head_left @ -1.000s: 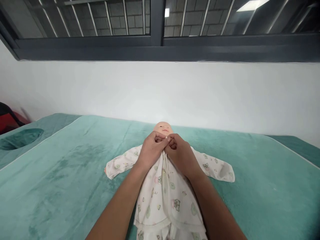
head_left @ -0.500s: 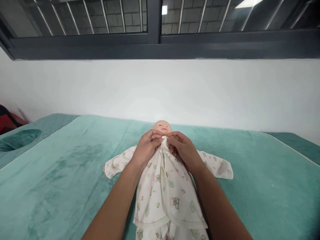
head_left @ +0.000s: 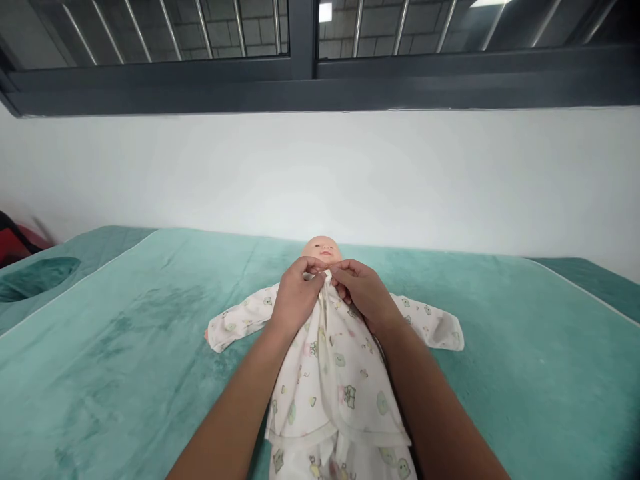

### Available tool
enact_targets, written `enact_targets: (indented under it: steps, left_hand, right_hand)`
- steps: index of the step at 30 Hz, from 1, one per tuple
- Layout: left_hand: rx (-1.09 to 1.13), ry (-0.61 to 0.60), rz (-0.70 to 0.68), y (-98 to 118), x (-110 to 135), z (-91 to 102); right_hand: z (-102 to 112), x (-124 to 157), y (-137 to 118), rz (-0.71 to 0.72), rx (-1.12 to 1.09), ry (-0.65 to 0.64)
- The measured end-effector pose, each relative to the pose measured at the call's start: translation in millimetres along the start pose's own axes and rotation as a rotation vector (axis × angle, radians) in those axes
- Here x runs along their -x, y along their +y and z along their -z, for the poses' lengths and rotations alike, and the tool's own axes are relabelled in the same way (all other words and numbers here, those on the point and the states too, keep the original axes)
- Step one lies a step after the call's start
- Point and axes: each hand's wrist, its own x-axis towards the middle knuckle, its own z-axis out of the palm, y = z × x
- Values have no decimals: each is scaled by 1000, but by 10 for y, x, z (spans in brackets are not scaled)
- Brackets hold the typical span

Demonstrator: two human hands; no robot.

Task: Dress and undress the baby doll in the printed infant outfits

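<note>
A baby doll (head_left: pixel 323 249) lies on its back on a teal blanket (head_left: pixel 125 333), head toward the wall, dressed in a white printed garment (head_left: pixel 335 373) with sleeves spread to both sides. My left hand (head_left: pixel 296 298) and my right hand (head_left: pixel 361 291) meet at the doll's neck. Both hands pinch the garment's front edges together just under the chin, fingers curled shut on the cloth. My forearms run up from the bottom of the view along either side of the doll's body.
A white wall rises behind the bed, with a dark window frame (head_left: pixel 305 80) and metal bars above. A second teal surface with an oval hole (head_left: pixel 35 277) lies at the far left, beside a red and black item (head_left: pixel 13 240).
My hands stay at the collar, with the fingers shifting slightly as they pinch the front edges closer together. The view has tilted down a little.
</note>
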Motion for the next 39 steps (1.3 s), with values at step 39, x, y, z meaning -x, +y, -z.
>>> enact_targets:
  steps: [39]
  left_hand:
    - [-32, -124, -93, 21, 28, 73]
  right_hand:
    - [-1, -100, 46, 129, 381, 277]
